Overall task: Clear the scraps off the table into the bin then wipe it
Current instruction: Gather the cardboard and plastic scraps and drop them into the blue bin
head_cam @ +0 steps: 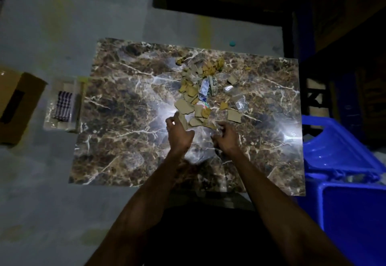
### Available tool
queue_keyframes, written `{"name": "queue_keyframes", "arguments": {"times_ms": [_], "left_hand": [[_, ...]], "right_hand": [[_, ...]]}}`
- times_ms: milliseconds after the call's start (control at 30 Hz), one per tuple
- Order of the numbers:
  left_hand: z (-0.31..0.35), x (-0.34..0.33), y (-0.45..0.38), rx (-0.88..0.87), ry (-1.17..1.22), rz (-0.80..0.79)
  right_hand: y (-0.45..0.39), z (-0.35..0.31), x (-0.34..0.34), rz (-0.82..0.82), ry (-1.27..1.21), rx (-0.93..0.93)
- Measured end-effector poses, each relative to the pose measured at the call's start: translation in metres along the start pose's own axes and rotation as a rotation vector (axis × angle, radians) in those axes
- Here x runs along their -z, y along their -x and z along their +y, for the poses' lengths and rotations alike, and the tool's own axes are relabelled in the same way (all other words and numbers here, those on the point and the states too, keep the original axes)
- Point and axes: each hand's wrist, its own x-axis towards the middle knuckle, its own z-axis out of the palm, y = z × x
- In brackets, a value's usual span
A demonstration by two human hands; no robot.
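A pile of scraps (200,90), torn cardboard pieces, wrappers and small clear plastic bags, lies on the brown marble-pattern table (117,123). My left hand (177,132) reaches to the near edge of the pile, fingers spread and touching a cardboard piece (183,119). My right hand (225,138) hovers beside it with fingers loosely curled over small scraps; whether it holds any I cannot tell. The blue bin (338,161) stands at the table's right side, its lid open.
A checked cloth (62,105) sits in a clear tray left of the table. A cardboard box (14,105) lies on the floor further left. Dark furniture stands behind the table. A small teal cap (232,43) lies on the floor.
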Motion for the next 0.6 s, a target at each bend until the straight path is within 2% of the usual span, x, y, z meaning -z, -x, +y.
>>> {"name": "queue_keyframes", "arguments": {"times_ms": [67, 200, 367, 433, 500, 600], "left_hand": [[0.005, -0.005, -0.005, -0.031, -0.009, -0.046], [0.002, -0.007, -0.012, -0.081, -0.007, -0.088], [0.000, 0.013, -0.024, -0.121, 0.044, 0.062], [0.010, 0.019, -0.033, -0.151, -0.007, 0.011], [0.023, 0.021, -0.044, -0.159, -0.105, -0.099], [0.038, 0.017, -0.052, -0.186, -0.296, -0.234]], "right_hand": [[0.008, -0.035, -0.005, -0.024, 0.044, 0.005], [0.001, -0.059, -0.015, -0.042, 0.158, 0.094], [-0.004, -0.065, -0.002, 0.146, 0.091, 0.115], [-0.012, -0.068, 0.002, 0.128, 0.102, 0.079], [-0.021, -0.077, 0.003, 0.038, 0.106, 0.048], [-0.029, -0.091, -0.001, -0.079, 0.135, 0.124]]}}
